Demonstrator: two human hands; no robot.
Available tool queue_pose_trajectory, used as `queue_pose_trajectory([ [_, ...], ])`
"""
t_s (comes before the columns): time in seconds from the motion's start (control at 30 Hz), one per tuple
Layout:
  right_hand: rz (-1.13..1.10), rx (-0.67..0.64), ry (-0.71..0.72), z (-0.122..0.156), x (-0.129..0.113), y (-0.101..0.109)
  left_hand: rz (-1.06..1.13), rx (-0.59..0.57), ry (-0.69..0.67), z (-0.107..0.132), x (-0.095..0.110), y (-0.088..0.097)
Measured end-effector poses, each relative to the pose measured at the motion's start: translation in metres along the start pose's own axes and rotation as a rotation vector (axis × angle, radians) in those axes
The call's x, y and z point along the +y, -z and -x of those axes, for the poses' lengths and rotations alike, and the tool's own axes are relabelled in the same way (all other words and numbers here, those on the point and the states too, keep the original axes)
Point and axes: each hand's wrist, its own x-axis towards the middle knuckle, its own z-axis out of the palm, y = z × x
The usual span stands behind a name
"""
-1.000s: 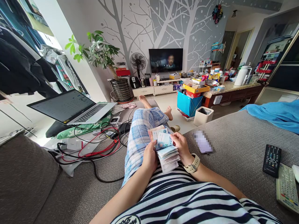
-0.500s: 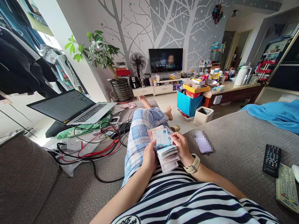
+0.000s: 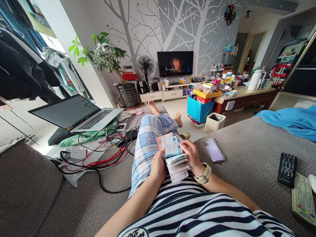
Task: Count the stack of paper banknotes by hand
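Observation:
Over my lap, a stack of banknotes (image 3: 177,166) is held between my two hands, its lower ends fanned and bent toward my striped shirt. My left hand (image 3: 158,165) is closed on the stack's left side, thumb on top. At the upper right edge, the fingers of my right hand (image 3: 191,154) pinch a bluish banknote (image 3: 172,146). Behind that one, pinkish notes (image 3: 160,141) stick out at the upper left. The undersides of both hands are hidden. A pale watch (image 3: 204,173) is on my right wrist.
On the sofa to the left are a laptop (image 3: 81,113) and tangled cables (image 3: 116,144). To the right lie a blurred phone-like object (image 3: 214,149), a black remote (image 3: 287,169) and a pale remote (image 3: 303,197). A waste bin (image 3: 214,123) stands by a cluttered table (image 3: 247,93).
The bluish top note has shifted slightly between my fingers, so its printed face shows at a different angle. Both hands stay in nearly the same place. The television picture differs.

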Motion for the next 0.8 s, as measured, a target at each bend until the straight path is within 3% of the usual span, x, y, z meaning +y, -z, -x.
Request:
queue_pose_trajectory([
  [0.23,-0.003,-0.002,-0.004,-0.0005,0.0009,0.0002,-0.006,-0.033,-0.003,-0.0012,0.0007,-0.0005],
  [0.8,-0.019,-0.011,0.009,-0.0041,0.0016,-0.0014,-0.023,0.031,-0.001,0.0007,0.0021,-0.0013],
])
